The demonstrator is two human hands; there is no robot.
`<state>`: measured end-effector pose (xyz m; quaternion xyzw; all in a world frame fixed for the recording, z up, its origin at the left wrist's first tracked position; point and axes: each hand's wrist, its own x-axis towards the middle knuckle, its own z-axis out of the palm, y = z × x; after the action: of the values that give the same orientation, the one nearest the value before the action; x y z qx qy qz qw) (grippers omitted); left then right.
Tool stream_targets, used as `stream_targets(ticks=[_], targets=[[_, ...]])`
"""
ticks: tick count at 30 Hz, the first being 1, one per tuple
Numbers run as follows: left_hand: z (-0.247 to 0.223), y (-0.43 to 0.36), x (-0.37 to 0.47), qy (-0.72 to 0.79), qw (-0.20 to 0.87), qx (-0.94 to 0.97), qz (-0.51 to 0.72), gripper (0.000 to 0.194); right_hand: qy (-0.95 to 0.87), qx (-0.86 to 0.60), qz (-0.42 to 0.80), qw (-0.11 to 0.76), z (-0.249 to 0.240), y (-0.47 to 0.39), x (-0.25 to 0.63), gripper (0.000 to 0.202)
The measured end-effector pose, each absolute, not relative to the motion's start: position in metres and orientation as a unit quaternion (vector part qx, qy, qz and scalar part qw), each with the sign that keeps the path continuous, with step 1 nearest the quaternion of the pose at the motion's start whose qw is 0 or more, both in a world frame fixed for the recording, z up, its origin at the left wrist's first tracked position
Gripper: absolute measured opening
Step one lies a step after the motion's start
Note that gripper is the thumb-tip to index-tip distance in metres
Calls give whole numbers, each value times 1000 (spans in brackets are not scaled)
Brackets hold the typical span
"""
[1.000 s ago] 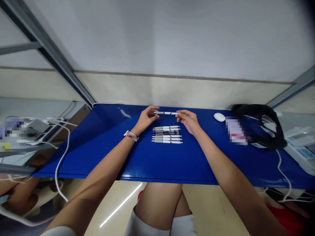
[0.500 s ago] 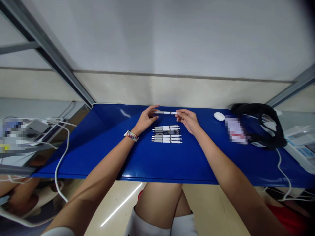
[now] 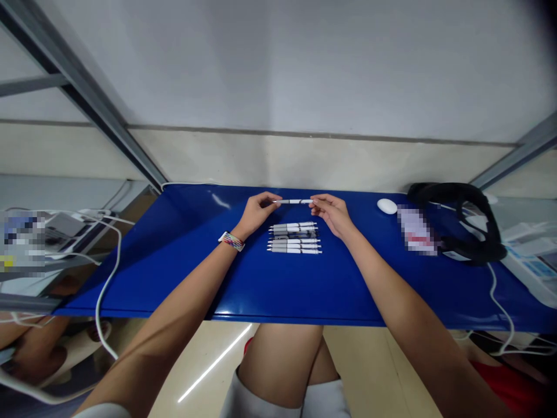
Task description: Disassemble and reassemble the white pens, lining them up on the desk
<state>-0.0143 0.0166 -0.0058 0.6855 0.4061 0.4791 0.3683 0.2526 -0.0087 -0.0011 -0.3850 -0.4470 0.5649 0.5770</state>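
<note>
A white and grey pen is held level between my two hands, near the back of the blue table. My left hand pinches its grey, pointed end. The fingertips of my right hand grip its white end. Just below, closer to me, several pens lie side by side in a stack of rows, their tips to the left. Most are white and grey; darker ones lie in the middle of the group.
At the right of the table are a white mouse, a blurred pale packet and a black headset-like strap. A white cable hangs over the left side. Metal posts stand at both sides. Parts of other people show at the lower edges.
My left thumb and fingers have closed on the pen's left end; before, they were spread around it. The right hand has barely moved.
</note>
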Motion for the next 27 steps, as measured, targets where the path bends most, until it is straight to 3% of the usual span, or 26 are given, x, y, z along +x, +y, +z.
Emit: stream_targets(ticks=[2,6,13,27], targets=[[-6,16,-14,404,360,694,475,22,-447,-384,566,577,-1,-8,252,39],[-3,14,-13,384,388,686,482,40,-443,-383,566,580,-2,-8,252,39],[-4,15,-15,414,348,694,476,27,-444,-390,569,572,0,-9,253,38],[-5,14,-14,410,397,663,484,35,-448,-391,570,567,-1,-9,254,40]])
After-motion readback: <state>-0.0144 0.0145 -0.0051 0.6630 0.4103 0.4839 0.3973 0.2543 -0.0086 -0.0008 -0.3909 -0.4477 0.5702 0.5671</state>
